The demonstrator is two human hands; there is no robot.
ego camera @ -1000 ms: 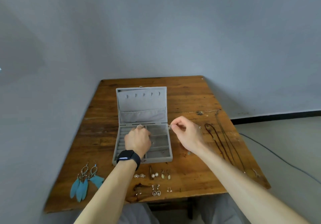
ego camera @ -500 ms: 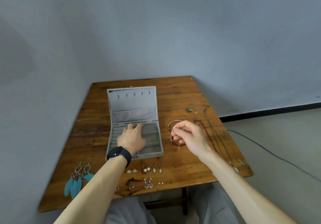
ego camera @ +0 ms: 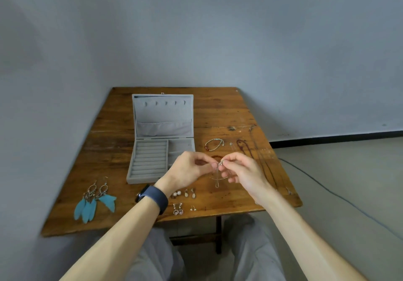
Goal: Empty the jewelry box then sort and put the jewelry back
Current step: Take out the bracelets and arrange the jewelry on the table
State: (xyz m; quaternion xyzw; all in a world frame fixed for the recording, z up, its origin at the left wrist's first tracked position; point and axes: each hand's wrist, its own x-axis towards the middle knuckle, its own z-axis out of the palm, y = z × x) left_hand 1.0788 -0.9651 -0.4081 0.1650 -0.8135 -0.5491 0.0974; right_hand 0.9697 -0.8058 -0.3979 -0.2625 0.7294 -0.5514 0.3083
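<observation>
Head view — jewelry box (ego camera: 161, 141): grey, open on the wooden table (ego camera: 218, 110), left of centre; its long axis runs away from the person, lid standing at the far end, ring rolls in the left half of the base and small compartments in the right.
Thin silver chain (ego camera: 217, 180): held above the table just right of the box's near right corner, hanging down as a narrow loop, long axis roughly vertical.
Near edge: blue feather earrings (ego camera: 93, 202) far left; pearl studs (ego camera: 176, 193), drop earrings (ego camera: 189, 193) and heart earrings (ego camera: 177, 210) in front of the box.
Right side: a cord bracelet (ego camera: 214, 144) beside the box, dark necklaces (ego camera: 246, 147) stretched lengthwise beyond it.
In the way: the hands hide the box's near right corner and most of a red bead bracelet (ego camera: 217, 157).
Left hand (ego camera: 187, 169): fingers curled, thumb and forefinger pinching the top of the chain — a dark wristband (ego camera: 152, 196) on the wrist.
Right hand (ego camera: 242, 171): fingertips meet the left's, pinching the same point.
</observation>
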